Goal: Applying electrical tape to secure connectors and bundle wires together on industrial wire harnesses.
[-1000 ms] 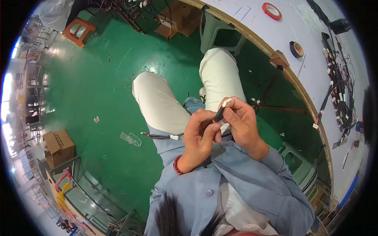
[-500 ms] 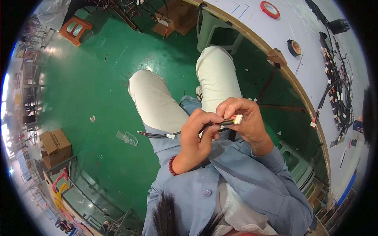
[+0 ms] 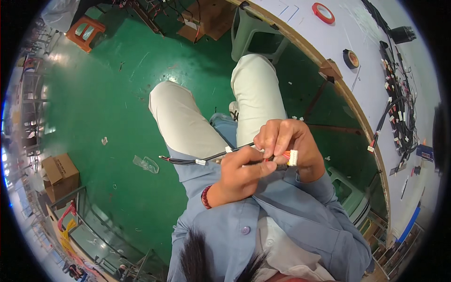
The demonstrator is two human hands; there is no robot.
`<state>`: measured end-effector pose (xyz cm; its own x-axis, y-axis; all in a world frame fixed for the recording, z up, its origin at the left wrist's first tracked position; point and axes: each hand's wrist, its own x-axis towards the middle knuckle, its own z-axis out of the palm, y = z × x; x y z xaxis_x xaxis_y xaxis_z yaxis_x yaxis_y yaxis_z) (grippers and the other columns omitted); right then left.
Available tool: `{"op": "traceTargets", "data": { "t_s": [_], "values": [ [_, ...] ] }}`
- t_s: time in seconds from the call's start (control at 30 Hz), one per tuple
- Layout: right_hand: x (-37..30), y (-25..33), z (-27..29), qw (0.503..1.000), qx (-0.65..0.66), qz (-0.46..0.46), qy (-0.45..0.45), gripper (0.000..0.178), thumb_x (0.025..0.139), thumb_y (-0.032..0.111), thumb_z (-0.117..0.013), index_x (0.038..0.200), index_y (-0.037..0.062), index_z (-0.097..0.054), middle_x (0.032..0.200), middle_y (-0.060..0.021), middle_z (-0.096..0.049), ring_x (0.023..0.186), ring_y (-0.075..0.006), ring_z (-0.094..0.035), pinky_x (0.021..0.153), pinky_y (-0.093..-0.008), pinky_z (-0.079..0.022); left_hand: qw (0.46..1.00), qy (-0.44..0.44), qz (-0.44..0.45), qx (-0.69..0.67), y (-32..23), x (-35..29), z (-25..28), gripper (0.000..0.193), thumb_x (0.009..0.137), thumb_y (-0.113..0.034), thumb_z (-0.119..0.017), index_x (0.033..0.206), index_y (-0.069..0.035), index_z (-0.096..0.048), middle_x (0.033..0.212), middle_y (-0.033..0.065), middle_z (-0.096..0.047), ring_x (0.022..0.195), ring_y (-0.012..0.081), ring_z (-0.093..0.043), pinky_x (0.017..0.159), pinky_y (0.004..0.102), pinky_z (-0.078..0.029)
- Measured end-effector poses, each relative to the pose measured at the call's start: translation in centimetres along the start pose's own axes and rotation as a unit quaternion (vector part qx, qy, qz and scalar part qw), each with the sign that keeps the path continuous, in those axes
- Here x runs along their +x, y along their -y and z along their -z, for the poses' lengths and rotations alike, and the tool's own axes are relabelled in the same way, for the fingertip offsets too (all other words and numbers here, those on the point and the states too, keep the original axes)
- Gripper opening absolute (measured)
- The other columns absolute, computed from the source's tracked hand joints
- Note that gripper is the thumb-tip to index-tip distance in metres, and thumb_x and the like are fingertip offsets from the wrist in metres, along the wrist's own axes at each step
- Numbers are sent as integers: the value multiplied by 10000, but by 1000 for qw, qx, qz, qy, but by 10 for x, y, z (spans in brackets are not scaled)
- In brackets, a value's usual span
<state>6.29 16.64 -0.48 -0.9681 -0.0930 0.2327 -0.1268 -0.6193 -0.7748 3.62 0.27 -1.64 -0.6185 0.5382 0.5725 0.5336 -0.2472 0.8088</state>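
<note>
Over my lap I hold a wire harness [image 3: 218, 155] with black sleeving and small white tags. Its white multi-pin connector [image 3: 293, 158], with red and yellow wires at its back, sticks out beside my right hand. My left hand [image 3: 242, 173], with a dark red bead bracelet at the wrist, is closed, thumb and index finger pinching the harness just behind the connector. My right hand [image 3: 292, 143] is closed as well, its fingertips on the wires from above. The harness's loose end [image 3: 164, 158] reaches left across my thigh. Fingers hide part of the wires between the hands.
At right, a white-topped table [image 3: 350, 101] bears red tape [image 3: 323, 13], black tape [image 3: 350, 58] and a pile of harnesses [image 3: 399, 113]. Green stools [image 3: 244, 40] stand under its edge. An orange stool [image 3: 86, 33] and a cardboard box [image 3: 61, 176] stand on the green floor [image 3: 117, 108].
My left hand has turned, its thumb now pointing right along the harness. My right fingers have bent down over the wires. The connector has moved slightly right and down.
</note>
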Motion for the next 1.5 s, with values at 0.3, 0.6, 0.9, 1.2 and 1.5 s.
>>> {"op": "traceTargets", "data": {
  "t_s": [0.3,0.6,0.9,1.2,1.5],
  "values": [
    [7,-18,-2,968,-121,-39,-216,159,701,-88,-457,797,39,-448,762,-51,-515,728,-118,-506,677,-266,-432,917,-84,313,-231,11,1,-12,254,874,85,-461,1101,-29,-453,855,99,-542,630,159,-573,559,251,-485],
    [-7,-24,5,927,-228,-294,-52,440,919,218,-526,1285,-17,-456,933,-46,-590,810,-102,-550,748,-237,-430,812,-257,332,-405,25,30,24,322,951,-95,-443,1257,-13,-384,947,69,-550,833,171,-594,782,294,-488],
    [-41,31,45,862,-469,-184,-57,210,800,84,-632,984,-16,-645,707,-70,-584,614,-113,-524,555,-231,-399,777,-260,338,-463,34,15,56,261,971,-188,-430,1177,-30,-451,987,84,-559,952,228,-603,861,343,-493],
    [-64,95,72,760,-619,-135,-147,215,727,57,-657,935,3,-651,719,-84,-551,654,-178,-521,589,-282,-403,853,-327,229,-336,60,-31,164,241,935,-148,-500,1156,-53,-497,1304,183,-450,1097,198,-518,900,349,-489],
    [-35,59,66,837,-523,-150,-67,167,809,95,-626,947,3,-643,803,-102,-604,700,-213,-559,634,-297,-435,753,-495,310,-303,84,-186,246,419,929,-181,-515,1276,28,-407,1322,205,-428,1044,234,-549,892,324,-481]
  ]
}}
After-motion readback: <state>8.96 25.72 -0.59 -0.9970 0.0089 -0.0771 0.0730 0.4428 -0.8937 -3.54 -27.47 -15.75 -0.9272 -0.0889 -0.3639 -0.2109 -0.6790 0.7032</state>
